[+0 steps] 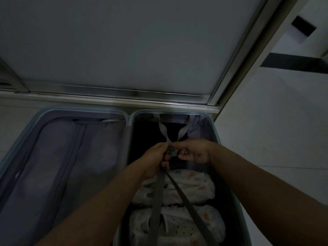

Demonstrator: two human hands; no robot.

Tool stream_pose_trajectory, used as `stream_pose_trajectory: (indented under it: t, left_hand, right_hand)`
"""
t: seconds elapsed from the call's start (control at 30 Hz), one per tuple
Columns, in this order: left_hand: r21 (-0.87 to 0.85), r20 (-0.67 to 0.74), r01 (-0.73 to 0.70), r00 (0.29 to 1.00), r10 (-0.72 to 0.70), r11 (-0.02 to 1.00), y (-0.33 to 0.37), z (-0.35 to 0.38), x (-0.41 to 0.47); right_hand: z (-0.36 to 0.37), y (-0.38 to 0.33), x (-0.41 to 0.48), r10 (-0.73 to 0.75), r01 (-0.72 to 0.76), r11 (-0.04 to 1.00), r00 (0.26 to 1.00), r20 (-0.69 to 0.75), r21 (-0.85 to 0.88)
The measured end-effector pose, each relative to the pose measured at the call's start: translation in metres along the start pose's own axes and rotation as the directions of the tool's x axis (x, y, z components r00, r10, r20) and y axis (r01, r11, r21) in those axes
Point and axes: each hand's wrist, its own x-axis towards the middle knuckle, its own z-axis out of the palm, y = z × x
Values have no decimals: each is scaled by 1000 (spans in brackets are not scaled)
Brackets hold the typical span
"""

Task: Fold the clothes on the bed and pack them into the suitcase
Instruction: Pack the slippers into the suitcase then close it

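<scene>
An open suitcase (128, 115) lies flat on the floor. Its right half holds folded white patterned clothes (193, 185) near me and dark clothes (147, 137) farther back. Two grey straps (157, 196) run from the near side up to a buckle (171, 151) over the middle. Two pale straps (163, 129) come from the far side to the same buckle. My left hand (155, 161) grips the near straps and the buckle's left part. My right hand (193, 150) pinches the buckle's right part. The left half is a zipped lilac divider (71, 157).
A sliding door with a metal frame (124, 96) stands right behind the suitcase. White floor tiles (266, 139) with dark bands lie to the right. The light is dim.
</scene>
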Motion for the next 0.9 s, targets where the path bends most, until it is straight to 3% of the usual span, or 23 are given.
stream_pose_trajectory:
  t: [0.1, 0.2, 0.3, 0.4, 0.6, 0.73, 0.9]
  left_hand:
    - [-78, 141, 108, 985, -97, 991, -3, -6, -6]
    - [54, 157, 63, 985, -71, 997, -7, -12, -15]
    - [-3, 164, 4, 986, -3, 1000, -10, -12, -18]
    - [-34, 150, -61, 987, 66, 998, -14, -11, -18]
    - [-12, 73, -128, 989, 129, 992, -19, -5, -17]
    - [-30, 22, -149, 988, 150, 988, -17, -1, -14]
    - [26, 44, -153, 987, 152, 988, -13, 4, -9]
  right_hand:
    - [3, -4, 0, 8, -8, 1000, 1000, 21, 4]
    - [9, -6, -1, -36, 35, 999, 999, -38, -12]
    - [13, -1, 1, -100, 93, 993, 991, -87, -78]
    - [15, 7, 3, -194, 173, 971, 973, -127, -163]
    - [20, 14, 6, -336, 309, 939, 917, -213, -153]
    - [20, 16, 9, -349, 305, 932, 902, -256, -195]
    - [15, 18, 5, -303, 300, 953, 922, -243, -49]
